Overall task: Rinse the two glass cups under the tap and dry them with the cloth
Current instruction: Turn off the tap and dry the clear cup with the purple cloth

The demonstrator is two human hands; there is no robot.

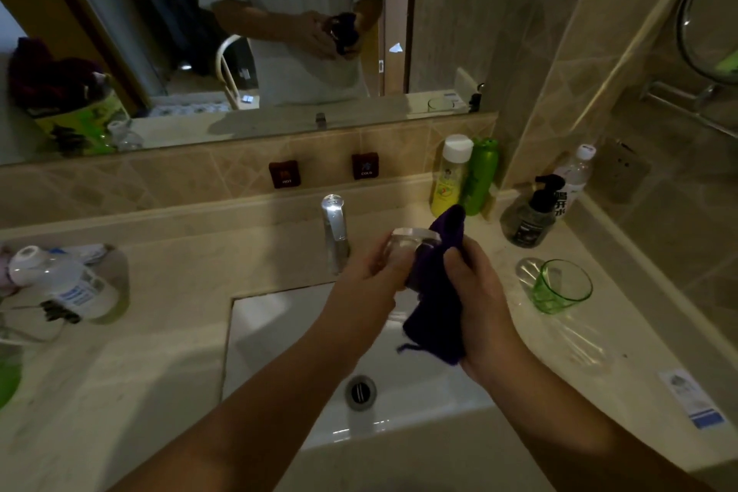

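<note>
Clear round glass cup [403, 256] against soft purple cloth [437, 304].

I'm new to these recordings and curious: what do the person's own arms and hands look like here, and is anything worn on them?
Both forearms are bare. The left hand and right hand wear no gloves, and no watch, ring or bracelet shows. The mirror shows a short-sleeved white shirt with a small dark logo.

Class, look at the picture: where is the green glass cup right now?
In the head view, the green glass cup stands on the counter right of the sink, below the black pump bottle.
</note>
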